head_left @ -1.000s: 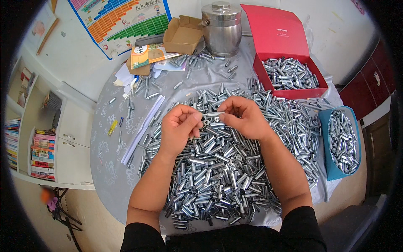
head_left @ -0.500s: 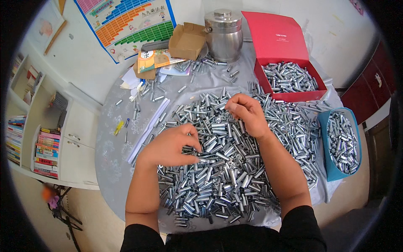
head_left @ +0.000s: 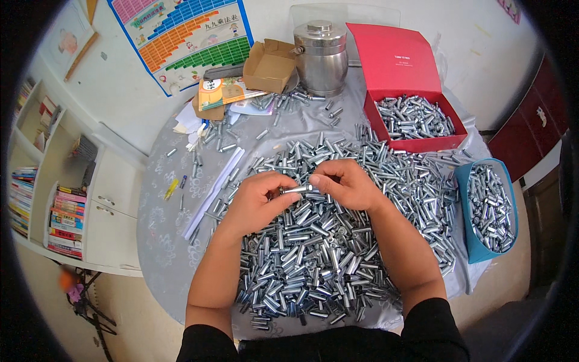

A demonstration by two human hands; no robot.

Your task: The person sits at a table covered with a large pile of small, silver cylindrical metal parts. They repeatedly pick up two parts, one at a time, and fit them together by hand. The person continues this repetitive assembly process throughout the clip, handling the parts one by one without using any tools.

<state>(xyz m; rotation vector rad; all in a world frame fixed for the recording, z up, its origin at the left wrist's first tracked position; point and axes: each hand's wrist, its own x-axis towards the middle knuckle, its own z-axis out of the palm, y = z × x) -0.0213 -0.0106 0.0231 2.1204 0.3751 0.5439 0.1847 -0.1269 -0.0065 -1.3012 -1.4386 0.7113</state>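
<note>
My left hand and my right hand meet above the middle of the table, both pinching one small silver metal sleeve held level between the fingertips. Under them lies a wide heap of several similar shiny metal sleeves spread over a grey patterned tablecloth. My forearms come in from the lower edge, with black sleeves at the bottom.
A red open box holding metal sleeves stands at the back right. A blue tub of them sits at the right edge. At the back are a steel canister, a small cardboard box, booklets and white strips. Shelves with books are on the left.
Half a second ago my left hand was down in the heap at the left and my right hand was apart. Now both hands have come together on one sleeve.
</note>
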